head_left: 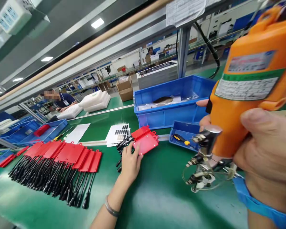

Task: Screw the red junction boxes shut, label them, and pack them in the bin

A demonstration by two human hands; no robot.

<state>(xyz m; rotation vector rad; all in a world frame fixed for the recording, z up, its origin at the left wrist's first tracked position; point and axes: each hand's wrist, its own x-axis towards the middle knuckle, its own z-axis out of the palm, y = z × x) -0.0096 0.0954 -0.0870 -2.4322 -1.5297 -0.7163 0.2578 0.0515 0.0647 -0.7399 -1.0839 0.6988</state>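
My left hand [130,160] reaches over the green bench, its fingers closed on the near left edge of a flat red plastic case [146,144]. Another red case [140,133] lies against it on the far side, and black cables [121,148] stick out to the left. Raised close to the camera at the right, my right hand [264,143] wraps round an orange handheld tool [250,73] with a label and a hanging loop. Metal and black fittings with thin tubing [202,168] show at its lower end. What kind of tool it is, I cannot tell.
A long row of red cases with black cables [69,154] covers the bench's left side. Behind stand a large blue bin [157,116] and a small blue tray [184,132] with a yellow-black screwdriver [181,140]. Printed sheets [118,133] lie nearby. A person [65,100] sits across.
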